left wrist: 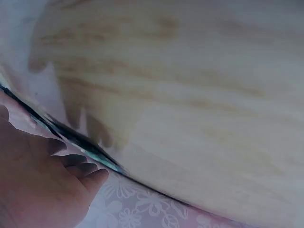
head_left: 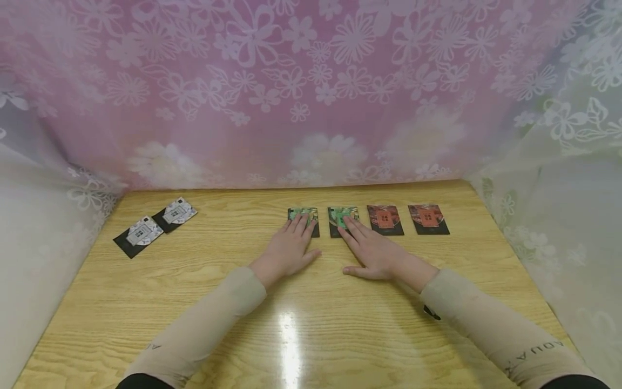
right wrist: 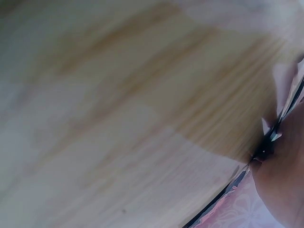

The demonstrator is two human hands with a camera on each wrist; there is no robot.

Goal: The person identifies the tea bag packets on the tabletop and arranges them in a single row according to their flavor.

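Observation:
Two flat black-and-green packets lie side by side on the wooden table in the head view. My left hand point(head_left: 290, 249) rests its straight fingers on the left green packet point(head_left: 316, 231), covering much of its face. My right hand point(head_left: 376, 254) lays its extended fingers on the right green packet point(head_left: 335, 220), over its lower right part. Both thumbs stick out toward each other above the table. In the left wrist view, the fingers point(left wrist: 97, 178) touch a thin dark-green edge. The right wrist view shows the hand point(right wrist: 285, 166) at the frame edge, its fingers mostly hidden.
Right of the hands lie a red packet point(head_left: 385, 220) and another red packet point(head_left: 428, 219). Two grey-and-black packets point(head_left: 139, 236) lie tilted at far left, one slightly overlapping the other. A small dark object point(head_left: 431, 312) shows by the right sleeve. A pink floral curtain point(head_left: 291, 108) hangs behind the table point(head_left: 218, 232).

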